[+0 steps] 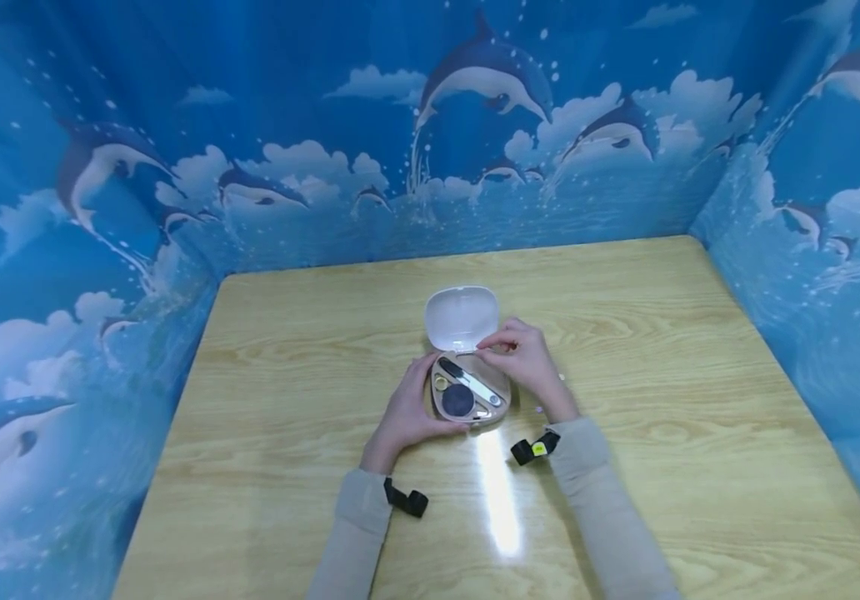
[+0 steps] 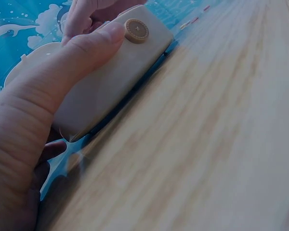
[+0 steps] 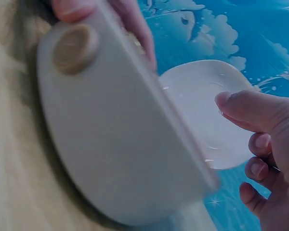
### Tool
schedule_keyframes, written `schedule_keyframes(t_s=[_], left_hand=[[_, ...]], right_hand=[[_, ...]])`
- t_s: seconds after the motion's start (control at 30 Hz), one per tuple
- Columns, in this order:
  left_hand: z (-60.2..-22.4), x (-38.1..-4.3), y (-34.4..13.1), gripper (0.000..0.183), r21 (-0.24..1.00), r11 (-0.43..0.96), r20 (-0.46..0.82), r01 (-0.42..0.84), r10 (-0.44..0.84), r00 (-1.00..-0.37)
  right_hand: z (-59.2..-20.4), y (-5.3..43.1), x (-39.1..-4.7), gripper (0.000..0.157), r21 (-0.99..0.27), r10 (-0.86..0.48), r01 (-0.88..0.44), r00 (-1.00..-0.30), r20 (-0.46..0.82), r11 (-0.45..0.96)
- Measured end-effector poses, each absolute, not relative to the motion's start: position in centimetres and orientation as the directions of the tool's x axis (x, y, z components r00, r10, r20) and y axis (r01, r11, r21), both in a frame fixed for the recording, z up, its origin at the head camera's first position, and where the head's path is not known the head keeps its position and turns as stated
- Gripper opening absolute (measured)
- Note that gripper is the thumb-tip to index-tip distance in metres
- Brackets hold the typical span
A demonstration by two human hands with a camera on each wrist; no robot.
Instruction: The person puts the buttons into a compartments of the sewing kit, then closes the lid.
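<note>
Location: the cream rounded case with smooth, plastic-looking walls (image 3: 111, 130) sits near the middle of the pale wood-grain bench (image 1: 287, 417); whether its base lies fully flat cannot be told. The white translucent rounded lid (image 1: 462, 318) stands open at the far side.

Hands: the left hand (image 1: 409, 410) grips the case from the left, its thumb along the near wall beside the brown button-shaped round knob (image 2: 137, 30). The right hand (image 1: 523, 358) has curled fingers, with thumb and forefinger together near the hinge; whether they pinch anything small cannot be told.

Contents: a slim silver metal tool (image 1: 481, 390) lies diagonally inside. On its near-left side are a dark round disc (image 1: 458, 400) and a small gold-coloured round piece (image 1: 441, 383).

Handling: the case is probably light and stiff, with smooth walls that may slip under dry fingers. Take hold by opposite side walls, low down. Treat the thin lid and hinge as the fragile parts; do not lift by them. Keep level, as loose contents could slide.

Clearance: all bench edges are well apart from the case. Open room lies to the left and right. Tiny scattered pieces (image 1: 538, 409) lie just beside the case on the right, under the forearm side; avoid sweeping them.
</note>
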State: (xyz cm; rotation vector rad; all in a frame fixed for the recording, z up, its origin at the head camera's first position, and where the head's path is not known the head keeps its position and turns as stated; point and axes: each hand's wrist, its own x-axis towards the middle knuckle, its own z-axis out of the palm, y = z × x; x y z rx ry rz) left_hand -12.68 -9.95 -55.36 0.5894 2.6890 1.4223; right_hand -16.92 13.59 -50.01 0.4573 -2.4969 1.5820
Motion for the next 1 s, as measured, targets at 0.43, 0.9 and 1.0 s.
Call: schedule_keyframes(t_s=[0.43, 0.9, 1.0], left_hand=[[-55.5, -12.7, -9.9, 0.127, 0.81, 0.5, 0.129, 0.307, 0.359, -0.924], [-55.3, -12.5, -10.0, 0.127, 0.816, 0.496, 0.128, 0.297, 0.347, -0.929], [-55.3, -12.5, -10.0, 0.128, 0.814, 0.504, 0.118, 0.29, 0.345, -0.931]], right_hand=[[-52.3, 12.6, -16.9, 0.01, -0.77, -0.222, -0.378, -0.926, 0.306, 0.514], [-52.9, 12.4, -16.8, 0.009, -0.784, -0.233, -0.372, -0.928, 0.293, 0.498], [-52.9, 12.5, -16.7, 0.01, -0.79, -0.227, -0.357, -0.933, 0.278, 0.498]])
